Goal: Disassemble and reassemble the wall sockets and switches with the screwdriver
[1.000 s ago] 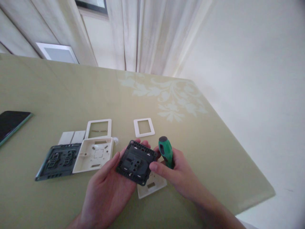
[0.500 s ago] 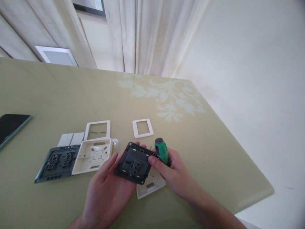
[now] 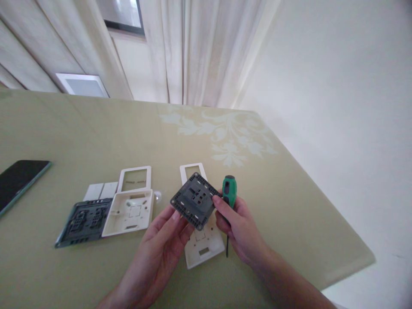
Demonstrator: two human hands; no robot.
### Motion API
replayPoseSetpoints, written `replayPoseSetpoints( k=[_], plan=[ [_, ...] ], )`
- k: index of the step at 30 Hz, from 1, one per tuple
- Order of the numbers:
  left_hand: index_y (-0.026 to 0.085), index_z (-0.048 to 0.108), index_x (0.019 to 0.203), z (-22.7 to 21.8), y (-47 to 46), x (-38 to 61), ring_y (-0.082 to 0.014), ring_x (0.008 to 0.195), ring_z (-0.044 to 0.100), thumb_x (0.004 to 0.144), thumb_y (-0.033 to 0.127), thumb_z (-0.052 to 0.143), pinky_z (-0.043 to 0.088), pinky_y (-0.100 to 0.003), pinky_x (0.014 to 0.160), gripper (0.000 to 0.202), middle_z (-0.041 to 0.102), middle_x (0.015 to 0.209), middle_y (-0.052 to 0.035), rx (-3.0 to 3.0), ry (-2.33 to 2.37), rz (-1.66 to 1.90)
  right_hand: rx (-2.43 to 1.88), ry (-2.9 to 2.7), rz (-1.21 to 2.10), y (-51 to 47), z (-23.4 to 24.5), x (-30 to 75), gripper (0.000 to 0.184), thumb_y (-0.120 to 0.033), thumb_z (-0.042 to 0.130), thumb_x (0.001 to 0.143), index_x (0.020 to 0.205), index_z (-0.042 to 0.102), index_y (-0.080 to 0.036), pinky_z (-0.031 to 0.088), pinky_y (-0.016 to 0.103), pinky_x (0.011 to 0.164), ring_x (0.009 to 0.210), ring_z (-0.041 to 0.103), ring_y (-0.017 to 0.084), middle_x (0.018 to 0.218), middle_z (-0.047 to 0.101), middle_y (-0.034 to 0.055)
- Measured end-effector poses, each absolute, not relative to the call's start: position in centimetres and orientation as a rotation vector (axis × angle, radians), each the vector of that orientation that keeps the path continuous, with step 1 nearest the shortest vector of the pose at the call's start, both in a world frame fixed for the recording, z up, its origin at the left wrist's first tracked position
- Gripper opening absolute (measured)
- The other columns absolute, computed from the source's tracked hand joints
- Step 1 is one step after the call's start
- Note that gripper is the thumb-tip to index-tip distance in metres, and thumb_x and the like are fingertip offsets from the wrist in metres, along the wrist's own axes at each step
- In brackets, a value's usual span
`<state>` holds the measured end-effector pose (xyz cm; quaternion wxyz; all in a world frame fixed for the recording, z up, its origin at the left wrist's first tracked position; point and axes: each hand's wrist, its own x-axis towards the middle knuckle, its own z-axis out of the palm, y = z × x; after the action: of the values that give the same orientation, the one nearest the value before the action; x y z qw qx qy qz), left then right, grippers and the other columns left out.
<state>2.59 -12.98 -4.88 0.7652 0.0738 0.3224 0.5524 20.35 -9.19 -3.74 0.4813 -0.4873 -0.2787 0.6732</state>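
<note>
Plate (image 3: 193, 201) (dark) in left hand (image 3: 163, 240), screwdriver (image 3: 229, 189) in right hand (image 3: 243, 231)

Table (image 3: 96, 141): greenish-beige top, pale leaf pattern (image 3: 229, 150) near its far right corner. On the table, to my left: phone (image 3: 21, 182), dark screen, teal edge, partly out of my view. Past the table's far edge: pale curtains (image 3: 212, 51), a dark-framed window (image 3: 121, 10), and, farther left, a white-bordered panel (image 3: 84, 86), kind unclear to me. Right of the table: plain white wall (image 3: 337, 107).
</note>
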Motion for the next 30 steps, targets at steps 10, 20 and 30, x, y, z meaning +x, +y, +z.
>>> replayPoseSetpoints(
  k=[10, 20, 30],
  plan=[
    [0.021, 0.086, 0.101, -5.1, -13.0, 1.9, -0.0118, 0.085, 0.072, 0.072, 0.041, 0.106, 0.063, -0.015, 0.078, 0.04, 0.078, 0.094, -0.0027, 0.366, 0.922, 1.207, -1.051, -0.615, 1.814, -9.3, -3.8, 20.9, 0.054, -0.052, 0.104, 0.07, 0.094, 0.065, -0.022, 0.011, 0.019, 0.04, 0.037, 0.023, 0.0, 0.055, 0.053, -0.0125],
    [0.025, 0.079, 0.103, -6.2, -11.9, 0.3, -0.0154, 0.081, 0.07, 0.1, 0.05, 0.079, 0.058, -0.022, 0.076, 0.025, 0.074, 0.083, 0.0001, 1.12, 1.226, 1.19, -0.969, -0.529, 1.61, -8.0, -3.0, 22.2, 0.054, -0.048, 0.106, 0.065, 0.091, 0.068, -0.02, 0.01, 0.021, 0.041, 0.035, 0.023, -0.001, 0.058, 0.059, -0.0115],
    [0.025, 0.076, 0.102, -7.8, -12.1, 2.1, -0.0201, 0.089, 0.075, 0.11, 0.039, 0.055, 0.058, -0.029, 0.078, 0.026, 0.079, 0.095, -0.0022, 1.659, 1.238, 0.92, -0.93, -0.498, 1.44, -6.4, -2.8, 23.6, 0.049, -0.044, 0.104, 0.065, 0.086, 0.068, -0.018, 0.009, 0.023, 0.041, 0.036, 0.026, -0.002, 0.069, 0.065, -0.0091]
  ],
)
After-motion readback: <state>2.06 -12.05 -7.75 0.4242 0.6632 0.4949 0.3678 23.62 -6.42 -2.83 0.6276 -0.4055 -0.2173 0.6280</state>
